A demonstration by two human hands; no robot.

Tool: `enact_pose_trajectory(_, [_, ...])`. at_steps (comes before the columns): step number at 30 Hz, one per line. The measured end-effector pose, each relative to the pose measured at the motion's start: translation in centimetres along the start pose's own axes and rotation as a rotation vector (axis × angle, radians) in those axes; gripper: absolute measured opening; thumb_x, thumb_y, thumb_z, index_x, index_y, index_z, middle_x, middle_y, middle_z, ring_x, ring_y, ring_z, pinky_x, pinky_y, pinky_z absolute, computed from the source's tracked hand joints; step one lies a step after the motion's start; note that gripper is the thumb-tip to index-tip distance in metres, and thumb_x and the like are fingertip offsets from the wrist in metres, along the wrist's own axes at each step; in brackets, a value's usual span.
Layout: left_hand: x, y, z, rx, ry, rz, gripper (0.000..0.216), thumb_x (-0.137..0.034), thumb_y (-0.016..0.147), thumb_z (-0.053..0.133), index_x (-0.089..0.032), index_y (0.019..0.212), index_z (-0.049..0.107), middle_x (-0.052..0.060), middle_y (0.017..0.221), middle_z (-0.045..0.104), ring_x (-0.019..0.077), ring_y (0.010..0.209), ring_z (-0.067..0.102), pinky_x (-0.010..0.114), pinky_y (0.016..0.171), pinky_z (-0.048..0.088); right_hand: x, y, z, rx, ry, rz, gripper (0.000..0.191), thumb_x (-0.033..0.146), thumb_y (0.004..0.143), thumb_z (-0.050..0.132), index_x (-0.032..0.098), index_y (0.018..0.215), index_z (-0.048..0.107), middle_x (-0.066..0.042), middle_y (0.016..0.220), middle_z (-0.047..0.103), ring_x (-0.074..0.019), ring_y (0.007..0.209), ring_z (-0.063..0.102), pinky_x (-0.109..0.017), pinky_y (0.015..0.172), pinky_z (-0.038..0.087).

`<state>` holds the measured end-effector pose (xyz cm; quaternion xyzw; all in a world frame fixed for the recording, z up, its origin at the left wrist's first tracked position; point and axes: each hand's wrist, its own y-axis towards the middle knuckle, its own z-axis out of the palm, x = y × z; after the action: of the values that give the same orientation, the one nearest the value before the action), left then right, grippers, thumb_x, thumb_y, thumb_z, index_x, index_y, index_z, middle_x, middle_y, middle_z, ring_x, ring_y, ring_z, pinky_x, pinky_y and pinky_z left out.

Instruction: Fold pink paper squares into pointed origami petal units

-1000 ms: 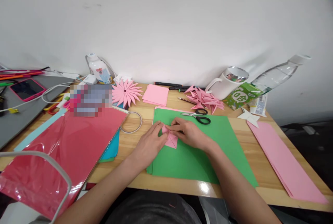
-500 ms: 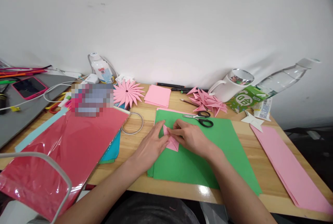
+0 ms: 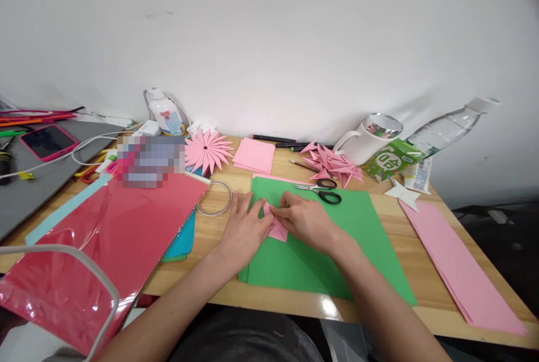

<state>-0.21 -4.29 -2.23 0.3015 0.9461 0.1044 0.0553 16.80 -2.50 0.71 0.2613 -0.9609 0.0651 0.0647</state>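
Observation:
A small piece of folded pink origami paper (image 3: 278, 232) lies on the green paper sheets (image 3: 320, 264), partly hidden under my fingers. My left hand (image 3: 246, 230) holds its left edge with thumb and forefinger, the other fingers spread over the green sheet and the table. My right hand (image 3: 306, 219) is closed in a pinch at the paper's upper part, fingertips close to those of my left. Black-handled scissors (image 3: 329, 196) rest on the green sheet just beyond my right hand.
At the back are a pink paper pinwheel shape (image 3: 206, 150), square pink sheets (image 3: 254, 154), a pile of folded pink pieces (image 3: 332, 164), a white mug (image 3: 364, 140) and a plastic bottle (image 3: 450, 126). Pink strips (image 3: 458, 266) lie right, a red packet (image 3: 122, 238) left.
My left hand's outer fingers have spread and lifted outward from the paper. My right hand stays at the paper with little movement. The view has shifted slightly.

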Motion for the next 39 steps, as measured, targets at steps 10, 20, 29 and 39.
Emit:
enact_pose_trajectory(10, [0.1, 0.0, -0.2, -0.023, -0.066, -0.008, 0.015, -0.026, 0.085, 0.051, -0.023, 0.084, 0.066, 0.006, 0.113, 0.059, 0.0328, 0.118, 0.04, 0.06, 0.099, 0.027, 0.7, -2.7, -1.2, 0.114, -0.124, 0.045, 0.03, 0.028, 0.093, 0.039, 0.02, 0.086, 0.067, -0.01, 0.092, 0.058, -0.0192, 0.08, 0.054, -0.026, 0.046, 0.025])
enact_pose_trajectory(20, [0.0, 0.1, -0.2, -0.055, -0.094, 0.04, 0.016, -0.021, 0.087, 0.048, -0.02, 0.086, 0.064, 0.009, 0.111, 0.058, 0.0286, 0.119, 0.04, 0.053, 0.101, 0.031, -0.4, -4.2, 1.3, -0.049, -0.006, 0.034, 0.026, 0.032, 0.089, 0.049, 0.026, 0.112, 0.06, -0.009, 0.103, 0.053, -0.0217, 0.095, 0.052, -0.024, 0.053, 0.039])
enact_pose_trajectory(29, [1.1, 0.2, 0.0, -0.046, -0.16, 0.107, 0.015, -0.025, 0.085, 0.051, -0.018, 0.088, 0.064, 0.009, 0.109, 0.056, 0.0255, 0.114, 0.045, 0.048, 0.099, 0.036, 0.4, -2.6, 2.3, -0.142, 0.19, 0.19, 0.024, 0.025, 0.09, 0.045, 0.016, 0.082, 0.066, -0.006, 0.085, 0.058, -0.0122, 0.068, 0.056, -0.024, 0.062, 0.04])
enact_pose_trajectory(39, [1.5, 0.2, 0.2, -0.039, -0.316, 0.083, 0.034, -0.023, 0.082, 0.055, -0.015, 0.115, 0.05, 0.011, 0.123, 0.051, 0.0253, 0.125, 0.037, 0.043, 0.101, 0.036, 0.6, -0.1, 1.5, -0.135, 0.372, 0.387, 0.008, 0.023, 0.07, 0.063, 0.016, 0.069, 0.06, -0.002, 0.068, 0.063, -0.0129, 0.06, 0.055, -0.022, 0.051, 0.033])
